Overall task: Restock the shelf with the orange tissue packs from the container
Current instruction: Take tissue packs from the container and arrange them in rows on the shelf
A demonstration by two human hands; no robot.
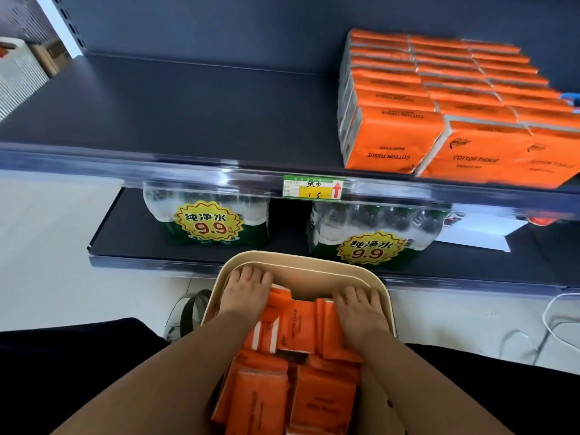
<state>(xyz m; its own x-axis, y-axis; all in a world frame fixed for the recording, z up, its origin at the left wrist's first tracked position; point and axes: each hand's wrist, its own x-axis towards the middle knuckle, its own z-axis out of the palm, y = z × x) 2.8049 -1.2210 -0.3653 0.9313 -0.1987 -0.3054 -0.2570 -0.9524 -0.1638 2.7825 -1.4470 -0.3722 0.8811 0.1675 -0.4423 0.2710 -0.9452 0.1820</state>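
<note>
A dark shelf (188, 114) is stocked at its right end with stacked orange packs (439, 105). More packs (298, 328) are heaped in the beige container (301, 265) below. Both hands, left (248, 290) and right (361, 309), are laid fingers-spread on either side of the heap; whether anything is gripped cannot be told.

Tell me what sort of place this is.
Most likely a small shop aisle. A price tag sits on the shelf edge, stacked orange tissue packs fill its right side, and shrink-wrapped water bottle packs with 9.9 promo stickers stand below.
</note>
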